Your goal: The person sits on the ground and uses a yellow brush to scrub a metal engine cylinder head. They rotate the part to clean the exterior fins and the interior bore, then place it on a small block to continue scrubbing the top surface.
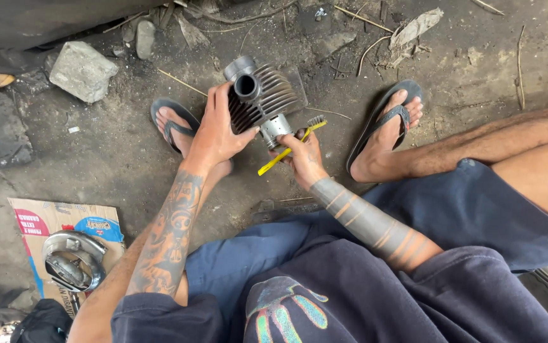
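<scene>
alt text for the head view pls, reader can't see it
Seated person's left hand grips a dark finned engine cylinder over a dirt floor, while the right hand holds a yellow-handled brush against its metal sleeve. Sandalled feet flank it; a chrome part lies on cardboard at left.

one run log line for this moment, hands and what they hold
left hand: grips finned engine cylinder | right hand: holds yellow toothbrush at cylinder sleeve | setting: dirt ground, seated
</scene>
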